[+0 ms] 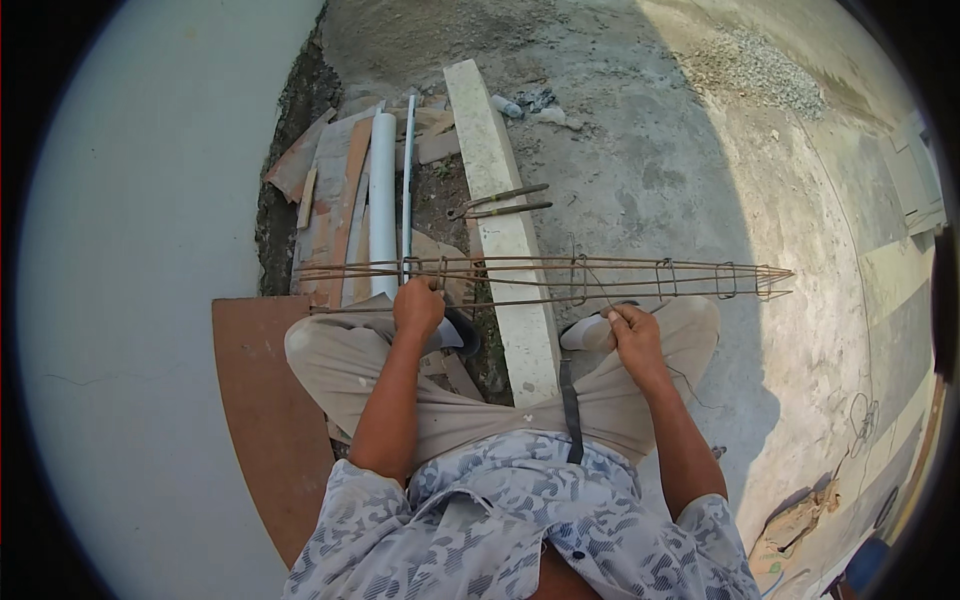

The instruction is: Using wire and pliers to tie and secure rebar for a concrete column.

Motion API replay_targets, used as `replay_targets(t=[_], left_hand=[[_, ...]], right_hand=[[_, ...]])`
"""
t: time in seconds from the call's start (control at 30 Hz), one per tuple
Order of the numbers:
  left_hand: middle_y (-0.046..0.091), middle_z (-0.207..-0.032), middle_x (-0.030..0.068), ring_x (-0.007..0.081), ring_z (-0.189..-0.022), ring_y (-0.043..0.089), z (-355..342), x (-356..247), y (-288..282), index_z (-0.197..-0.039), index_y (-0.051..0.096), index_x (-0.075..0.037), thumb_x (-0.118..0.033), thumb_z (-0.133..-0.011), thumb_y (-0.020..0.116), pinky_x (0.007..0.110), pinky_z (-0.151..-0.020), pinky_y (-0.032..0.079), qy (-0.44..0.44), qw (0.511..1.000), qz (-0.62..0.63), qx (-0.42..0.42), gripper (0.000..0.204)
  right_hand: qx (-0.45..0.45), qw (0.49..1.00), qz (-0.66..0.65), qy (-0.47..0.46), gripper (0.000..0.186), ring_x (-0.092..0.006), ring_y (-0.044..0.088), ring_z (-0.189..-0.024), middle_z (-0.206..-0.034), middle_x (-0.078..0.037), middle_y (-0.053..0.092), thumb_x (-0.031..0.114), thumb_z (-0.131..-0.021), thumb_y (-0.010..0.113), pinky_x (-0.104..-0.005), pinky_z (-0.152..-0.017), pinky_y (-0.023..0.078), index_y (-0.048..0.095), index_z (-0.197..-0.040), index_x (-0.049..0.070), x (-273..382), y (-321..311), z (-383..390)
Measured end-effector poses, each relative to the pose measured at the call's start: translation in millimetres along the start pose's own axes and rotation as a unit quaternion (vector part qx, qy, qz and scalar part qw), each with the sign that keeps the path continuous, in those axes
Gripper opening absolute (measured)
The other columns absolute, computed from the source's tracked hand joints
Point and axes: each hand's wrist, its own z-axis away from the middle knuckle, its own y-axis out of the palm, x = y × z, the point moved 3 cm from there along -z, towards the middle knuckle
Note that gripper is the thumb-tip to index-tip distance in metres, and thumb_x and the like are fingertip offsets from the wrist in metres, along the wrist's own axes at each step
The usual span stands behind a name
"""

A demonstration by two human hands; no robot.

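Rebar cage (580, 268) spans the scene left to right at the person's knees, its long axis sideways across the pale concrete beam (492, 150) and its narrower-looking end pointing right. Left forearm angled far and slightly right, the left hand (418, 306) has its fingers clamped on the cage's near bar; the right hand (636, 338), reaching far and leftward, pinches a thin wire (600, 288) between its fingers.

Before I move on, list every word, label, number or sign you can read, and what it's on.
None that I can read.
The steel-bar cage, long-handled pincers and thick white pipe show no legible lettering.
Crumpled brown sheet, lower right: too small and blurred to tell whether it bears print.
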Motion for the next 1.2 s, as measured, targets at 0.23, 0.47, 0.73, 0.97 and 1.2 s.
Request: replay_targets(t=[0.23,0.47,0.73,0.97,1.2], left_hand=[[0.075,-0.090,0.0218,0.0373,-0.087,0.073,-5.4,-14.8,24.8,-0.097,0.077,0.001,-0.019,-0.083,0.079,0.045,-0.080,0.055,0.044,0.995,0.077,0.045,0.025],[0.075,-0.082,0.0192,0.0321,-0.076,0.073,-10.6,-4.2,40.1,-0.090,0.078,0.001,-0.021,-0.078,0.082,0.042,-0.073,0.056,-0.012,0.986,0.151,0.062,0.025],[0.075,-0.083,0.0186,0.0315,-0.077,0.073,-12.9,-0.4,42.2,-0.091,0.077,0.000,-0.021,-0.078,0.082,0.041,-0.074,0.056,-0.024,0.983,0.175,0.057,0.026],[0.075,-0.088,0.0198,0.0325,-0.080,0.074,3.1,-12.1,24.4,-0.098,0.076,0.001,-0.021,-0.082,0.080,0.042,-0.075,0.057,-0.011,0.981,0.189,0.032,0.028],[0.070,-0.088,0.0182,0.0355,-0.082,0.069,7.5,-0.1,-36.2,-0.088,0.068,0.001,-0.020,-0.083,0.079,0.045,-0.076,0.052,0.049,0.978,0.102,-0.176,0.024]], right_hand=[[0.029,0.993,-0.075,0.083,0.026,-0.0083,0.045,-0.052,-0.061,-0.001,0.054,0.013,-0.102,0.049,-0.0263,-0.049,0.036,0.068,-0.107,-0.004,20.9,36.7,13.2],[0.167,0.955,-0.159,0.185,0.021,-0.0079,0.044,-0.048,-0.069,-0.003,0.057,0.010,-0.100,0.051,-0.0261,-0.041,0.032,0.067,-0.105,-0.002,5.5,92.8,12.2],[0.139,0.977,-0.103,0.122,0.021,-0.0079,0.048,-0.056,-0.068,0.000,0.056,0.015,-0.099,0.061,-0.0273,-0.051,0.039,0.069,-0.103,-0.004,-5.3,109.7,15.3],[0.136,0.981,-0.119,0.066,0.015,-0.0048,0.042,-0.056,-0.067,0.003,0.052,0.009,-0.101,0.058,-0.0237,-0.050,0.033,0.067,-0.105,-0.002,0.6,100.1,11.3],[0.122,0.986,-0.099,0.054,0.017,-0.0048,0.043,-0.055,-0.067,0.003,0.052,0.012,-0.102,0.058,-0.0226,-0.049,0.032,0.067,-0.108,-0.001,-1.9,86.9,5.3]])
